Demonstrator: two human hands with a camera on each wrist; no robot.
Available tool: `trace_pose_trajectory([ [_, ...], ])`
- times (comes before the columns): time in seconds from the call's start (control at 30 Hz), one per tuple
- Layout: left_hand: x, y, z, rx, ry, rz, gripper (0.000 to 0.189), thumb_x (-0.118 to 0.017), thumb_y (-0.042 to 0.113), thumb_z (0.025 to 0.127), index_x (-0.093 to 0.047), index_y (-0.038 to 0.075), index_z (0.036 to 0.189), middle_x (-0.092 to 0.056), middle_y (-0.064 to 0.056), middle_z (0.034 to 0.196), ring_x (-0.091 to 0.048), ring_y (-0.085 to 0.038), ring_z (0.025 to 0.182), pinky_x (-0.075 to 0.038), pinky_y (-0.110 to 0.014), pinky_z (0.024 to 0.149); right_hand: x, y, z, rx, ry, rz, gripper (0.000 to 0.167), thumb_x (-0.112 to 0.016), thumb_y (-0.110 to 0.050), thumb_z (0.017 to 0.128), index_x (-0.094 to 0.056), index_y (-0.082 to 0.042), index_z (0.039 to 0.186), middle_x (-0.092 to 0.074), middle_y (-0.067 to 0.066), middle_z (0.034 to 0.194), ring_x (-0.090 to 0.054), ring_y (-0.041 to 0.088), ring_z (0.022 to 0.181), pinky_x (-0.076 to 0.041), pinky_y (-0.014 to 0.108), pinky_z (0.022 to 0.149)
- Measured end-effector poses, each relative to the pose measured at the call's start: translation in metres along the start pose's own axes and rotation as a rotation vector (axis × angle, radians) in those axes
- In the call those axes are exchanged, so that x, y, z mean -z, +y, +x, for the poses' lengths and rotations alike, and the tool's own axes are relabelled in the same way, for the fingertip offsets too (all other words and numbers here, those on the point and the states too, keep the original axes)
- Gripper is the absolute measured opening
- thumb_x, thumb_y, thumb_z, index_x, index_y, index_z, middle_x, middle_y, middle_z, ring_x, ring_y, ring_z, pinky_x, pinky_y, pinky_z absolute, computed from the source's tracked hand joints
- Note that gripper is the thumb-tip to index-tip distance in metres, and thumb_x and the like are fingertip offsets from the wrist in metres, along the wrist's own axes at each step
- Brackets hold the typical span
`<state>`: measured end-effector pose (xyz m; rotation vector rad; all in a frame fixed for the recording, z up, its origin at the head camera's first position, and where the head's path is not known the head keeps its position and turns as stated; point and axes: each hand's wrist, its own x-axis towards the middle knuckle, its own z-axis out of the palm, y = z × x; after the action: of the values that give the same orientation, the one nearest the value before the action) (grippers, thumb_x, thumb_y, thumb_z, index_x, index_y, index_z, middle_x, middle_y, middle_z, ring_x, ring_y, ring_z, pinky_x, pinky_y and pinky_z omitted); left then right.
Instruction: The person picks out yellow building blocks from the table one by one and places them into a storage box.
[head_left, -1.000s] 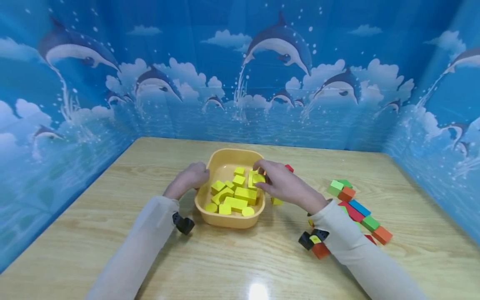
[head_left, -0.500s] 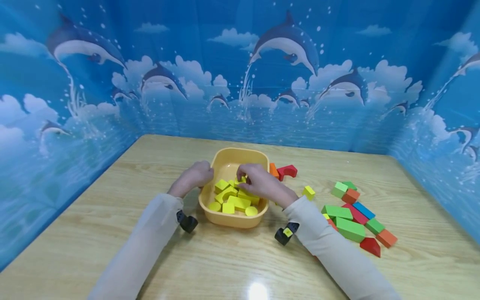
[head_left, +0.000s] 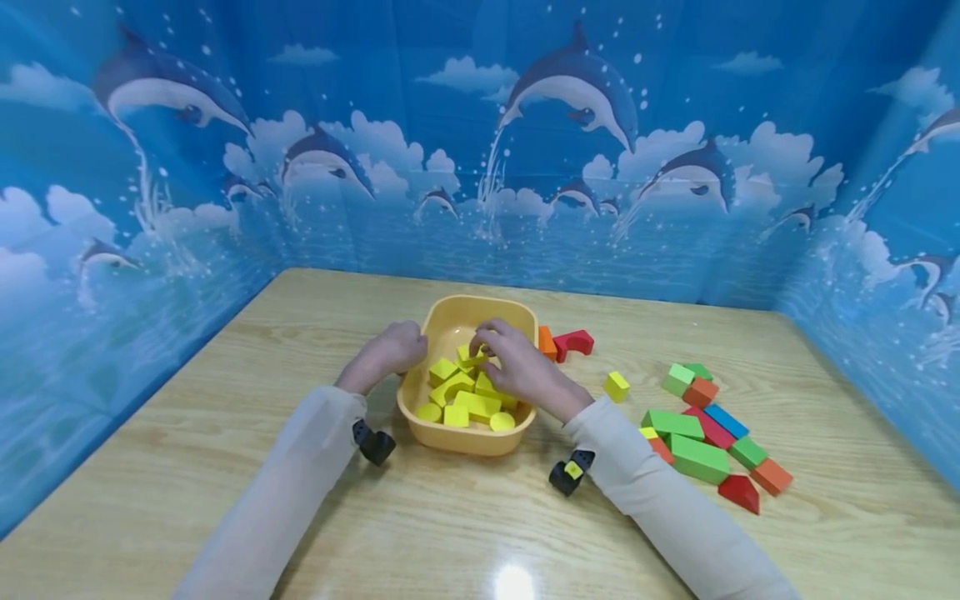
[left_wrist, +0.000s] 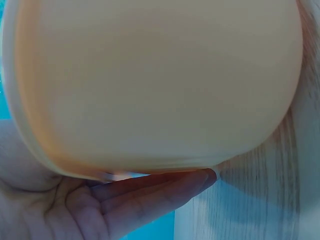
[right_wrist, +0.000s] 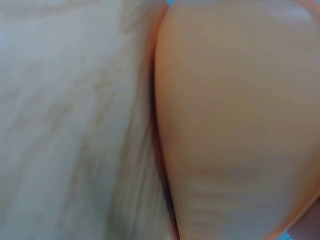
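Observation:
A yellow-orange plastic basin (head_left: 476, 444) stands on the table with several yellow toy blocks (head_left: 477, 406) inside. My left hand (head_left: 392, 346) grips its left rim; in the left wrist view, the fingers (left_wrist: 150, 202) lie along the outer wall. My right hand (head_left: 517, 362) is inside the basin with bent fingers. Beside its fingertips and thumb is a yellow block (head_left: 471, 358), partly covered by the hand. Whether the fingers still pinch that block cannot be made out. The right wrist view shows mostly the basin's outer wall (right_wrist: 235, 120) and the tabletop.
Right of the basin lie a red arch block (head_left: 576, 342), an orange block (head_left: 547, 342) and a yellow cube (head_left: 617, 386). Several green, red, blue and orange blocks, including a long green one (head_left: 699, 458), lie farther right. A dolphin-printed curtain (head_left: 480, 233) borders the table.
My right hand has moved left from the basin's right side to over its middle, bringing yellow blocks along. Its fingers look slightly wider apart now. The left hand stays on the rim.

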<state>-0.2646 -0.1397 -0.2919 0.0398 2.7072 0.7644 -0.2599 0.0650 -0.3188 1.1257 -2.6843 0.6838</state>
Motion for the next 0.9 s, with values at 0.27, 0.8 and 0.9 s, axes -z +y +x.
trace_pose_trajectory([
  [0.27, 0.0011, -0.0011, 0.0002, -0.029, 0.005, 0.007, 0.031, -0.030, 0.017, 0.104, -0.054, -0.002, 0.098, -0.050, -0.008, 0.074, -0.047, -0.016, 0.059, -0.045, -0.028, 0.058, -0.0003, 0.0005, -0.0020, 0.074, 0.012, -0.080, 0.007, -0.070, -0.005, 0.085, -0.070, -0.007, 0.092, -0.057, 0.006, 0.092, -0.054, 0.019, 0.081, -0.050, 0.030, 0.075],
  [0.8, -0.0007, -0.0010, 0.0014, -0.008, -0.007, 0.009, 0.032, -0.030, 0.018, 0.104, -0.054, -0.003, 0.102, -0.050, -0.008, 0.075, -0.046, -0.015, 0.059, -0.046, -0.028, 0.059, -0.0011, -0.0006, -0.0038, 0.051, -0.059, -0.190, 0.028, -0.068, -0.012, 0.088, -0.069, -0.007, 0.116, -0.057, 0.012, 0.106, -0.053, 0.022, 0.091, -0.048, 0.034, 0.078],
  [0.9, -0.0001, -0.0014, 0.0017, -0.015, -0.009, 0.016, 0.032, -0.030, 0.017, 0.104, -0.054, -0.003, 0.103, -0.049, -0.008, 0.075, -0.046, -0.015, 0.059, -0.042, -0.026, 0.055, -0.0010, -0.0010, -0.0040, 0.046, -0.060, -0.189, 0.028, -0.068, -0.011, 0.088, -0.069, -0.008, 0.116, -0.057, 0.011, 0.107, -0.054, 0.022, 0.091, -0.048, 0.033, 0.078],
])
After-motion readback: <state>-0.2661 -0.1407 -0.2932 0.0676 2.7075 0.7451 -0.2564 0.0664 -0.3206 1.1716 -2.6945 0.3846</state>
